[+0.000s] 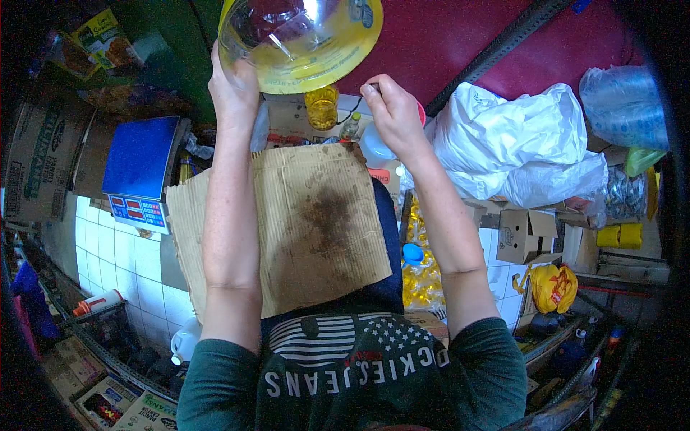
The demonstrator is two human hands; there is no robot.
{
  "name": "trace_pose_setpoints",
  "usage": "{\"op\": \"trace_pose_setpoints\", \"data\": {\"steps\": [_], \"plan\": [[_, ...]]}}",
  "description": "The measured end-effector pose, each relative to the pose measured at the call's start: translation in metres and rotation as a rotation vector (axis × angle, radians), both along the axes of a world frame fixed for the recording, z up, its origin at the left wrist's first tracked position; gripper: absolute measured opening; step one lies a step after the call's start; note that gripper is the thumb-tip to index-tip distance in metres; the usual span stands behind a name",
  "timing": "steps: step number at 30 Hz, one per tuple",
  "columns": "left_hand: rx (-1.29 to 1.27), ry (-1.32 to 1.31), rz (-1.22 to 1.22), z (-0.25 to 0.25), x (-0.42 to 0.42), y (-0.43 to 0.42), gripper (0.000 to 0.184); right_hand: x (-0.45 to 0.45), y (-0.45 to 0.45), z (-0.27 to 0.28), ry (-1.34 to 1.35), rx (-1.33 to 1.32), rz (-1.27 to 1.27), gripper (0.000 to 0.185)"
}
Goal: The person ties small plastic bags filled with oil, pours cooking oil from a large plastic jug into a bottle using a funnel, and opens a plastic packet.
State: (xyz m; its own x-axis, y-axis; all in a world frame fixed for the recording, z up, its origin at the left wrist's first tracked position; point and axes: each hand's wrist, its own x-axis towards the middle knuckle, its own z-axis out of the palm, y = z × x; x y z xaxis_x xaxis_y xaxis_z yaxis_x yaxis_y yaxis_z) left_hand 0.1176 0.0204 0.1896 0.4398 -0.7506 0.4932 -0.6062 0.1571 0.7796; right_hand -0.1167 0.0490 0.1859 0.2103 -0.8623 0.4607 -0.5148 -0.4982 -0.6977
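Note:
My left hand [236, 86] is closed on the side of a large clear plastic container [309, 61] with a yellow printed band, raised and tilted at the top of the view. My right hand [394, 118] is closed around the end of a thin dark handle [357, 108]. That handle curves down towards a clear cup of yellow liquid [321, 108] below the container; whether they are joined I cannot tell. Close by stand a small bottle with a yellow-green cap [350, 126] and a pale blue round container [375, 146]. Across my lap lies a stained cardboard sheet [287, 230].
Left of me is a blue-topped digital scale [141, 158]. White plastic bags [510, 129] are piled at the right. A blue funnel [412, 253] rests among bags of yellow liquid [425, 291] beside my leg. An open cardboard box [523, 235] and a yellow bag [553, 287] are farther right.

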Motion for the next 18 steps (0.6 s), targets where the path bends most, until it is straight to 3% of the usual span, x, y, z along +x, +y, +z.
{"op": "trace_pose_setpoints", "data": {"steps": [18], "plan": [[0.212, 0.126, 0.039, -0.025, 0.015, -0.004, 0.035, -0.015, 0.011, -0.019, -0.046, 0.018, -0.014, 0.017]]}}
